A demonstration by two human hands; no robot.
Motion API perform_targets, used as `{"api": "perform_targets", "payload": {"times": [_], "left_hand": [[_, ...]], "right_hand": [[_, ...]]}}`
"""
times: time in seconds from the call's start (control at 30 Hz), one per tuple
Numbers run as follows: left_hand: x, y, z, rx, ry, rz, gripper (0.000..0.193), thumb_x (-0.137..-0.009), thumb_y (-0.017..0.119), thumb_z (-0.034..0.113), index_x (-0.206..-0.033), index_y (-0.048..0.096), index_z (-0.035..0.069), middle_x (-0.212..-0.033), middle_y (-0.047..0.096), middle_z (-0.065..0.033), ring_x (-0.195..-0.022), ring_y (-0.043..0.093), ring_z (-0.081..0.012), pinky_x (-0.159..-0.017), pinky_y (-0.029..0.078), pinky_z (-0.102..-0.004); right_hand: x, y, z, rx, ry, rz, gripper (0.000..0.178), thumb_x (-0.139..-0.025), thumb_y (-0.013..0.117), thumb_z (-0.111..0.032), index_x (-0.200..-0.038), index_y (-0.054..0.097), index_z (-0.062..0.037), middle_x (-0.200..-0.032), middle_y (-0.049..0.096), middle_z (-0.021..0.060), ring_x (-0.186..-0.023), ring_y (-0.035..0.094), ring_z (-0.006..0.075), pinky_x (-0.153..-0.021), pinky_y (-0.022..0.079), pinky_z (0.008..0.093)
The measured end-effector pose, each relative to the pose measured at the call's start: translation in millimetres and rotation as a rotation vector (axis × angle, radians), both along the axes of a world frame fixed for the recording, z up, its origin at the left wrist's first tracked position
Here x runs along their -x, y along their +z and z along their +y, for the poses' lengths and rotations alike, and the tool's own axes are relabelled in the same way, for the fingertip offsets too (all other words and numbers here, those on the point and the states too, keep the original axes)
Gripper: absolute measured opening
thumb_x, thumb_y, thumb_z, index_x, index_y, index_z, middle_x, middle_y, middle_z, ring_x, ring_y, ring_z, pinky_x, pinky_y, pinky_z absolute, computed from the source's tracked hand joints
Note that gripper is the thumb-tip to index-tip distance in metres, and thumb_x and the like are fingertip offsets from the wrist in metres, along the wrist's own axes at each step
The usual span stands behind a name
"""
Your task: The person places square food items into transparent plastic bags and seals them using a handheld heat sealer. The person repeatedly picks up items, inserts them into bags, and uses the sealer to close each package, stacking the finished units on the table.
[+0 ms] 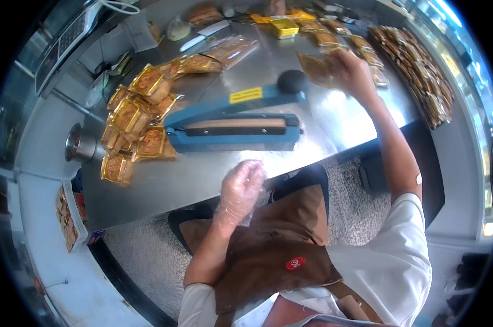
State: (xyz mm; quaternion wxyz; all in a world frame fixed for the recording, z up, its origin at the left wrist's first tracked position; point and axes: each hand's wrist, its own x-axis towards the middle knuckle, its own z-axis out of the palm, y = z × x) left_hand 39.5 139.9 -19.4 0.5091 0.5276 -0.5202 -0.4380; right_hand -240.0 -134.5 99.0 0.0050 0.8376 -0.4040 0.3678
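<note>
My left hand (241, 188), in a clear plastic glove, is at the table's near edge with its fingers curled together; I see nothing in them. A blue bag sealer (235, 143) lies in front of it, its black-knobbed lever (219, 106) raised at an angle above the sealing bar. Over the right side of the table my right hand (351, 71) grips a clear plastic bag (314, 68) with something brownish in it; blur hides the contents. Packed pastries in yellow trays (127, 115) are heaped left of the sealer.
A steel table (197, 191) carries it all. More wrapped pastries (327, 38) and a yellow tray stack (284, 28) stand at the back. Wrapped goods (415, 71) cover the right edge. A white-handled knife (203, 36) lies back left, near flat clear bags (233, 50). A metal pot (80, 143) stands left.
</note>
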Motion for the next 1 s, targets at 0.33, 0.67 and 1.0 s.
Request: {"api": "perform_targets", "payload": {"times": [0.33,0.67,1.0], "left_hand": [[46.7,51.1,20.5,0.355,-0.067,-0.156,0.059,-0.086,0.082,0.008,-0.139,0.057,-0.001,-0.134,0.063,-0.0214,-0.123,0.064,-0.0330,-0.104,0.052,-0.0400],[49.1,52.6,45.9,-0.280,-0.315,0.496,0.046,-0.096,0.075,0.016,-0.133,0.058,-0.004,-0.121,0.068,-0.0072,-0.109,0.065,-0.0139,-0.100,0.052,-0.0324],[31.6,47.4,47.1,-0.182,-0.036,0.700,0.048,-0.098,0.073,0.018,-0.136,0.054,-0.005,-0.124,0.066,-0.0102,-0.112,0.066,-0.0164,-0.101,0.055,-0.0336]], "right_hand": [[50.2,64.6,140.3,-0.426,0.417,0.163,0.013,-0.100,0.065,-0.013,-0.108,0.065,-0.0020,-0.091,0.069,0.0102,-0.083,0.066,0.0225,-0.079,0.052,0.0346],[-28.5,19.4,182.4,-0.699,0.695,-0.012,0.021,-0.104,0.063,-0.020,-0.114,0.068,-0.0019,-0.094,0.072,0.0093,-0.088,0.071,0.0191,-0.080,0.055,0.0329],[-38.6,-42.5,240.8,-1.144,0.307,-0.496,0.048,-0.097,0.075,-0.034,-0.124,0.064,0.0044,-0.094,0.072,0.0071,-0.081,0.066,0.0096,-0.069,0.055,0.0261]]}}
